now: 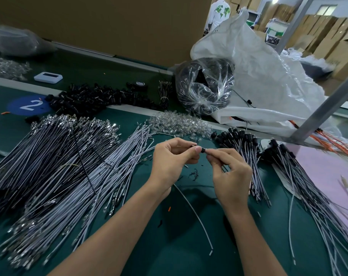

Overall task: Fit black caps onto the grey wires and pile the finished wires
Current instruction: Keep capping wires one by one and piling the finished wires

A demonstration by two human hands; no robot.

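**Capping station, head view.** Left hand (pixel 173 160) and right hand (pixel 230 172) meet above the green worktop (pixel 169 246). The left grip is pinched on one grey wire (pixel 195 214), whose free length curves down onto the worktop. The right grip is pinched on a black cap (pixel 203 150), held at the wire's tip between the two thumbs. Uncapped wires (pixel 69 166) lie fanned out to the left. Two piles of finished wires (pixel 246 156), their caps pointing away, lie to the right. Loose caps (pixel 93 98) are heaped at the far edge, beside a clear bag (pixel 205 86) of dark parts.
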